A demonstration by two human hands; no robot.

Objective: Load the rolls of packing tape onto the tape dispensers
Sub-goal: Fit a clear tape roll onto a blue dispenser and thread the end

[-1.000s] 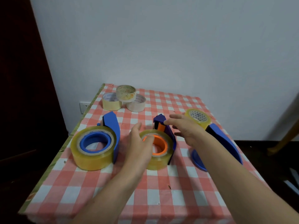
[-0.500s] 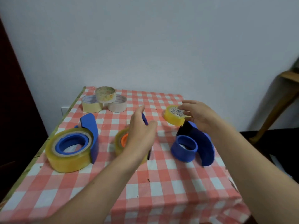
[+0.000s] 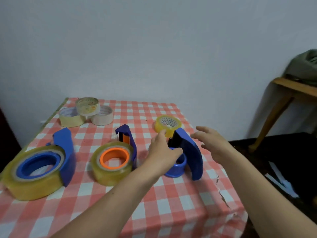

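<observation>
Three blue tape dispensers lie on the checked tablecloth (image 3: 180, 200). The left dispenser (image 3: 66, 152) carries a big yellowish roll (image 3: 32, 179). A yellowish roll (image 3: 111, 170) sits on the orange hub of the middle dispenser (image 3: 127, 140). The right dispenser (image 3: 187, 152) has a bare blue hub. My left hand (image 3: 163, 152) reaches over that hub, fingers relaxed, fingertips near a small yellow roll (image 3: 168, 125) behind the dispenser. My right hand (image 3: 211, 143) hovers open just right of the dispenser, holding nothing.
Three pale tape rolls (image 3: 86, 112) are stacked at the table's far left corner. A wooden stool (image 3: 284, 100) with a grey bundle stands to the right. The cloth is torn near the right edge (image 3: 221, 193). The wall runs close behind.
My left hand left the middle roll and moved right, over the bare hub. My right hand drew back off the small yellow roll. The view shifted right.
</observation>
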